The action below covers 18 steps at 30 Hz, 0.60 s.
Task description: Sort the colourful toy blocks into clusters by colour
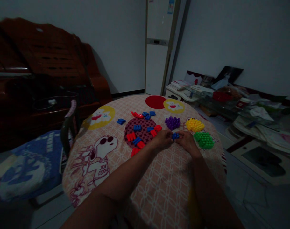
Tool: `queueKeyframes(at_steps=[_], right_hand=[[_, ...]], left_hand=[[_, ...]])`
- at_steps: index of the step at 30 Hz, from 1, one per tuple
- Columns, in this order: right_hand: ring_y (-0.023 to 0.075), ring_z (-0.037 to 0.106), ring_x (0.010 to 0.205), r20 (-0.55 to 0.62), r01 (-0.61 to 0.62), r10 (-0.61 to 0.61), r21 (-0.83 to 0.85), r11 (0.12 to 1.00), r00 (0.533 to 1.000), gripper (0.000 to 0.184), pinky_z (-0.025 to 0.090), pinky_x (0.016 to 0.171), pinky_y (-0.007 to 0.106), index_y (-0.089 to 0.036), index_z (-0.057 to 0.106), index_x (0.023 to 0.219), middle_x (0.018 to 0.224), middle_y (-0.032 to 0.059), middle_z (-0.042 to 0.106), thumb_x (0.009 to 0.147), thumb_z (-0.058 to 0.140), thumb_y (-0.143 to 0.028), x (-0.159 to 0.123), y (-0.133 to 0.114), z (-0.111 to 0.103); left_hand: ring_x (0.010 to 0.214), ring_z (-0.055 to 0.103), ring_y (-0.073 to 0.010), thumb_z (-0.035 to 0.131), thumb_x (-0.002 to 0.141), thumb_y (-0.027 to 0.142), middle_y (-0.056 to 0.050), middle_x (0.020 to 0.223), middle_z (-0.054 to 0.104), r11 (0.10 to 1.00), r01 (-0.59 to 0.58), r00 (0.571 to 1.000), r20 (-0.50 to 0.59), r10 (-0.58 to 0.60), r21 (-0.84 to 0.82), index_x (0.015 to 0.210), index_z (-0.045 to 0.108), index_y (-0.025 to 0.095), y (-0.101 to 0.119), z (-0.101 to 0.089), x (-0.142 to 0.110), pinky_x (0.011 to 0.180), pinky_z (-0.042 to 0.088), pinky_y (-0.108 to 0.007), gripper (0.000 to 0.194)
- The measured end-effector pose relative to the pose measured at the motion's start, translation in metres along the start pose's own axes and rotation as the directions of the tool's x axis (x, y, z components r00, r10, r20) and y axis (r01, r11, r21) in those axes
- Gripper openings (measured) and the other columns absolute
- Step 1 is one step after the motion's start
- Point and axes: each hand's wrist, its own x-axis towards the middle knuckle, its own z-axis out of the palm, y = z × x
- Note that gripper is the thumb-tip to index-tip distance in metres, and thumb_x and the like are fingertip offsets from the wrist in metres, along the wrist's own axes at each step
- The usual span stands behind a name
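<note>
Both hands meet over the right half of the round table (159, 178). Between them is a small knobbly blue plastic toy block (175, 136). The fingers of my left hand (164, 139) close on its left side, and those of my right hand (187, 142) close on its right side. Just beyond lies a heap of purple pieces (173, 122). Yellow pieces (194, 125) and green pieces (204, 140) are bunched to the right. Left of my hands, red pieces (131, 137) and blue pieces (137, 128) are scattered on and around a dark checked circle.
A patterned cloth covers the table. At the left stand a chair (72, 127) with a blue cushion (37, 165) and a wooden sofa (46, 60). A cluttered glass-topped cabinet (221, 106) runs along the right wall, and a tall white cabinet-like unit (156, 63) stands behind.
</note>
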Motion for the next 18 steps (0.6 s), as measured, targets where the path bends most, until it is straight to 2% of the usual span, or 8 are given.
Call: queueKeyframes(at_steps=[2, 5, 7, 9, 12, 15, 18], right_hand=[[0.0148, 0.052, 0.055, 0.002, -0.006, 0.006, -0.004, 1.0, 1.0, 0.03, 0.035, 0.052, 0.025, -0.018, 0.075, 0.087, 0.059, -0.0017, 0.062, 0.059, 0.066, -0.024, 0.0, -0.002, -0.002], [0.0143, 0.05, 0.051, 0.03, -0.053, 0.052, 0.042, 0.998, 0.998, 0.046, 0.035, 0.05, 0.025, -0.015, 0.074, 0.102, 0.054, -0.0044, 0.057, 0.057, 0.072, -0.027, -0.001, -0.008, -0.005], [0.0142, 0.048, 0.048, 0.043, -0.093, 0.09, 0.092, 0.991, 0.995, 0.058, 0.036, 0.049, 0.026, -0.013, 0.072, 0.112, 0.05, -0.0062, 0.054, 0.058, 0.076, -0.033, -0.001, -0.011, -0.006], [0.0141, 0.048, 0.046, 0.041, -0.125, 0.121, 0.129, 0.984, 0.992, 0.061, 0.037, 0.048, 0.026, -0.012, 0.071, 0.115, 0.049, -0.0062, 0.054, 0.061, 0.077, -0.041, -0.002, -0.013, -0.006], [0.0149, 0.051, 0.046, 0.007, -0.138, 0.138, 0.151, 0.979, 0.99, 0.048, 0.04, 0.049, 0.027, -0.013, 0.074, 0.106, 0.049, -0.0031, 0.056, 0.07, 0.071, -0.045, -0.002, -0.013, -0.006], [0.0168, 0.057, 0.052, -0.058, -0.1, 0.109, 0.143, 0.985, 0.992, 0.034, 0.042, 0.052, 0.027, -0.016, 0.076, 0.086, 0.049, 0.0002, 0.057, 0.077, 0.063, -0.046, 0.0, -0.01, -0.005], [0.0175, 0.059, 0.056, -0.101, -0.072, 0.082, 0.104, 0.992, 0.991, 0.034, 0.042, 0.053, 0.026, -0.018, 0.072, 0.07, 0.049, 0.0016, 0.058, 0.079, 0.058, -0.049, 0.001, -0.007, -0.002]], left_hand=[[0.083, 0.067, -0.017, 0.065, 0.07, 0.014, -0.005, 0.089, 0.071, 1.0, 0.011, 1.0, 0.0, -0.011, -0.009, 0.098, 0.069, 0.012, 0.0, 0.001, 0.001, 0.076, 0.053, -0.028, 0.029], [0.085, 0.068, -0.0177, 0.065, 0.072, 0.014, -0.006, 0.092, 0.072, 0.999, 0.029, 0.999, -0.018, -0.029, 0.027, 0.1, 0.069, 0.012, 0.004, -0.005, 0.001, 0.078, 0.054, -0.029, 0.029], [0.088, 0.069, -0.0189, 0.065, 0.074, 0.015, -0.007, 0.097, 0.073, 0.995, 0.021, 0.999, -0.05, -0.016, 0.095, 0.106, 0.068, 0.013, 0.009, -0.018, 0.0, 0.081, 0.054, -0.03, 0.032], [0.094, 0.069, -0.0201, 0.064, 0.077, 0.016, -0.009, 0.105, 0.073, 0.984, 0.014, 0.995, -0.104, 0.004, 0.177, 0.113, 0.067, 0.013, 0.014, -0.037, 0.001, 0.085, 0.054, -0.031, 0.036], [0.103, 0.068, -0.0228, 0.061, 0.082, 0.016, -0.013, 0.115, 0.071, 0.945, 0.077, 0.971, -0.239, 0.001, 0.318, 0.12, 0.065, 0.013, 0.014, -0.072, 0.007, 0.092, 0.054, -0.035, 0.038], [0.112, 0.065, -0.0274, 0.061, 0.082, 0.013, -0.016, 0.121, 0.068, 0.859, 0.186, 0.93, -0.368, 0.003, 0.477, 0.121, 0.065, 0.012, 0.004, -0.106, 0.02, 0.101, 0.05, -0.04, 0.04], [0.121, 0.059, -0.0301, 0.058, 0.086, 0.015, -0.019, 0.129, 0.063, 0.786, 0.29, 0.886, -0.464, -0.005, 0.546, 0.129, 0.061, 0.012, -0.008, -0.131, 0.038, 0.106, 0.045, -0.041, 0.043]])
